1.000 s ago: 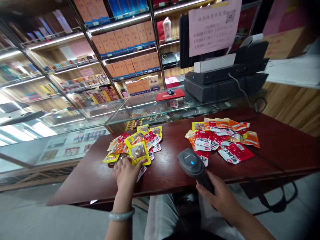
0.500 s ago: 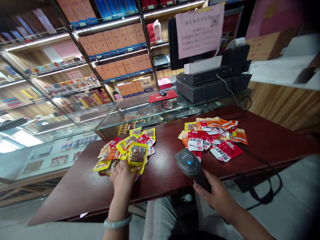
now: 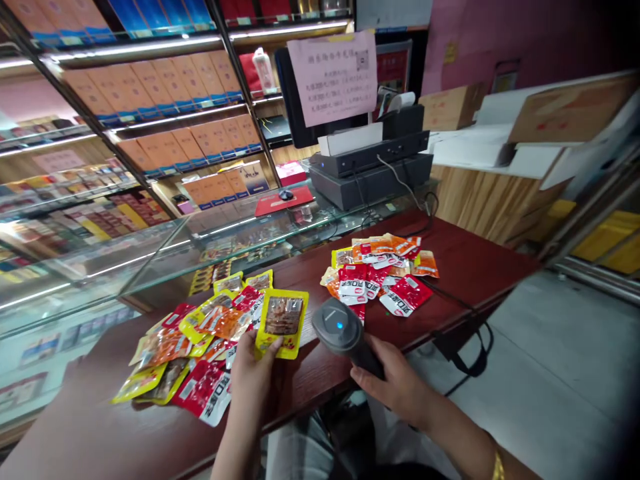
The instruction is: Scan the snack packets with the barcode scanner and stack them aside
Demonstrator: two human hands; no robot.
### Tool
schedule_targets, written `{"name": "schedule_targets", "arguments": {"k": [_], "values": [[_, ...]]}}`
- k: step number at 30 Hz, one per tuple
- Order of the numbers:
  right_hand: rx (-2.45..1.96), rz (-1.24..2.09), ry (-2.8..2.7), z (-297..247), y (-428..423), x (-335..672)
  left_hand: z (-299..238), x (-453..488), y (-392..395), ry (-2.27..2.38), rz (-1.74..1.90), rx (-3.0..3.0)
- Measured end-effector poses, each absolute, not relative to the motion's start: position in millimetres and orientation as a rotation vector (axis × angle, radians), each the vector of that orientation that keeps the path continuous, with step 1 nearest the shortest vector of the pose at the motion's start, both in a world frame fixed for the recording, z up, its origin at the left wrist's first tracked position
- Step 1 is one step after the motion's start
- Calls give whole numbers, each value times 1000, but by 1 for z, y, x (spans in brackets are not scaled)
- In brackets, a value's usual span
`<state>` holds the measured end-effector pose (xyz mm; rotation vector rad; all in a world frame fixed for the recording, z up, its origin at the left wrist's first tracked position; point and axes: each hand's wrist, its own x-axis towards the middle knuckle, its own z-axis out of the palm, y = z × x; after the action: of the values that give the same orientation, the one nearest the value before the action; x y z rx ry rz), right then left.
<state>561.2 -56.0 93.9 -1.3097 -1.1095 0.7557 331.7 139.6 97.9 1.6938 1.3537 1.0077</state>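
Observation:
My left hand [image 3: 256, 363] pinches the lower edge of a yellow snack packet [image 3: 283, 320] with a clear window showing brown food. That packet is raised at the right side of a loose heap of snack packets [image 3: 175, 340] in yellow, orange and red. My right hand [image 3: 395, 377] is wrapped round the handle of a dark barcode scanner [image 3: 340, 327], whose blue light is lit. The scanner's head points toward the packet, a short gap apart. Beyond the scanner lies a second pile of red, orange and yellow packets [image 3: 380, 267].
The dark red table [image 3: 320, 373] stands against a glass display counter [image 3: 200, 233]. On the counter are a monitor with a pink sign [image 3: 335, 80], a black cash drawer [image 3: 370, 180] and a mouse [image 3: 286, 195]. A black cable [image 3: 460, 303] crosses the table's right part. Boxed goods fill the shelves behind.
My left hand has lifted the yellow packet off the left heap toward the scanner. A red and white packet at the heap's front now shows. The camera view has turned right.

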Motion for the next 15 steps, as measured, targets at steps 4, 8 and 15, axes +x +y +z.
{"name": "schedule_targets", "arguments": {"k": [4, 8, 15], "values": [[-1323, 725, -1135, 89, -55, 563, 86, 339, 154, 1247, 859, 1558], [-1317, 745, -1116, 87, -56, 566, 81, 343, 158, 1198, 858, 1545], [-1337, 760, -1105, 78, -55, 572, 88, 361, 153, 1205, 820, 1582]]}}
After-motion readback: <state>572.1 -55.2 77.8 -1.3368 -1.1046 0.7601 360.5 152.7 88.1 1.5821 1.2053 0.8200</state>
